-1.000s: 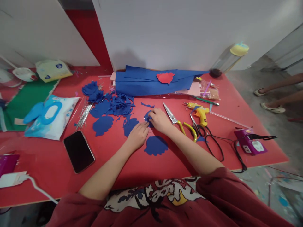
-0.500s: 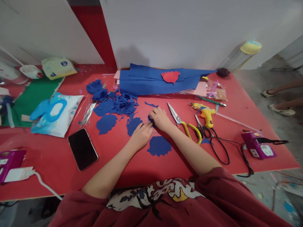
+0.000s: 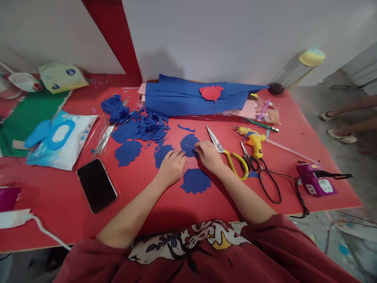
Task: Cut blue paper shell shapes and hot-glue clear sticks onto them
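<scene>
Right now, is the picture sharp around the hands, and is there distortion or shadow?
Head view: left hand, right hand and the blue petal it pinches are sharp; the wide lens bows the red table; a soft shadow lies on the wall above the blue felt stack.

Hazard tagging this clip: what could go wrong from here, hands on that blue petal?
The scissors lie open, blades right beside the right hand; a sideways slip could meet an edge.
The glue gun sits close to that forearm; the black cord beside it might snag and drag it.
The blue petal seems pinched only at its edge, so it may tear or shift.
</scene>
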{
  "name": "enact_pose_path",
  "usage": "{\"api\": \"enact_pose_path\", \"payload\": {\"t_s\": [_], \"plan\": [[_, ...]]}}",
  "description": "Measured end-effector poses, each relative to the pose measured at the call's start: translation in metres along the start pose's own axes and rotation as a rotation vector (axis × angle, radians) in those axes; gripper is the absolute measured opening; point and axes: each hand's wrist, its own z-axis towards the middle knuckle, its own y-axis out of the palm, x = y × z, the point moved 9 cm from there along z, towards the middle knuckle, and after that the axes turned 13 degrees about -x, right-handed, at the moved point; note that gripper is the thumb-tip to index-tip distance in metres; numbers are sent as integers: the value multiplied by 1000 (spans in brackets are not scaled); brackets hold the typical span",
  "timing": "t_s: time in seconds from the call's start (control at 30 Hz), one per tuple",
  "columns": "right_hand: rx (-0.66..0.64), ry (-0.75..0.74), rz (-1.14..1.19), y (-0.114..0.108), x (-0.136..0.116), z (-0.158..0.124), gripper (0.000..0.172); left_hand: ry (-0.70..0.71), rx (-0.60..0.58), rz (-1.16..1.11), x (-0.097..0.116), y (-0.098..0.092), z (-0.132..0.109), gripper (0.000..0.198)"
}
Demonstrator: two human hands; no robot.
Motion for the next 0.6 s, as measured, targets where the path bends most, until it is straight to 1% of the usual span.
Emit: {"api": "enact_pose_path", "payload": {"t_s": [0.13, 0.23, 0.33, 0.6], "plan": [[9, -29, -10, 11, -4, -4, 20, 20, 114, 26, 1, -9, -2, 26], [2, -54, -26, 16, -6, -2, 19, 47, 169, 49, 4, -14, -4, 24], [5, -75, -42, 18, -9, -1, 20, 58, 181, 59, 5, -15, -4, 24], [27, -109, -63, 19, -10, -2, 23, 58, 164, 63, 5, -12, -4, 24]]}}
